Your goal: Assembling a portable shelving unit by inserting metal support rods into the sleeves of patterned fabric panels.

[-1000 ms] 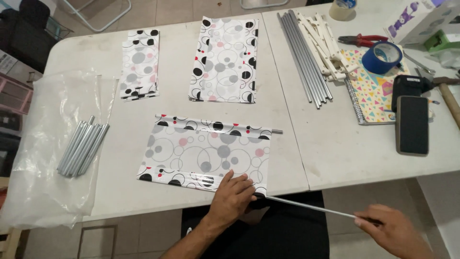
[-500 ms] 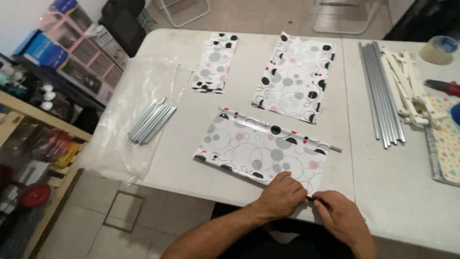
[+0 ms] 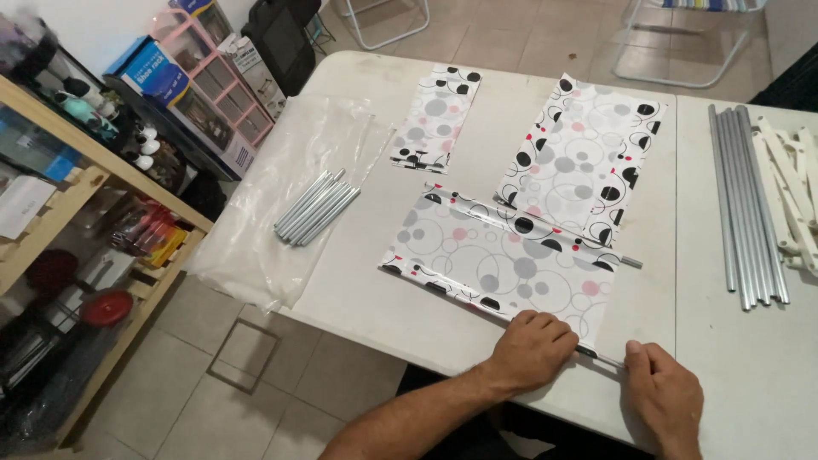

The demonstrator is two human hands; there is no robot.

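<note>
The left hand (image 3: 532,347) presses the near edge of a patterned sheet (image 3: 503,260) on the white table (image 3: 383,298). The right hand (image 3: 660,393) pinches what looks like a thin rod (image 3: 607,358) at that edge. Short tubes (image 3: 317,207) lie on clear plastic (image 3: 256,247).

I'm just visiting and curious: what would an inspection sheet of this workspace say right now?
Surface: white table, with a second white table butted against its right side.
Job's things: patterned fabric panel lying flat, a thin metal rod at its near edge, another rod end sticking out of its far edge.
Clutter: two more patterned panels, short metal tubes on a clear plastic sheet, long metal rods, white plastic pieces.
Grippers: left hand pressing the panel's near edge; right hand at the rod.
Cables: nothing seen.
Surroundings: wooden shelf, tiled floor, folding chair frames.
</note>
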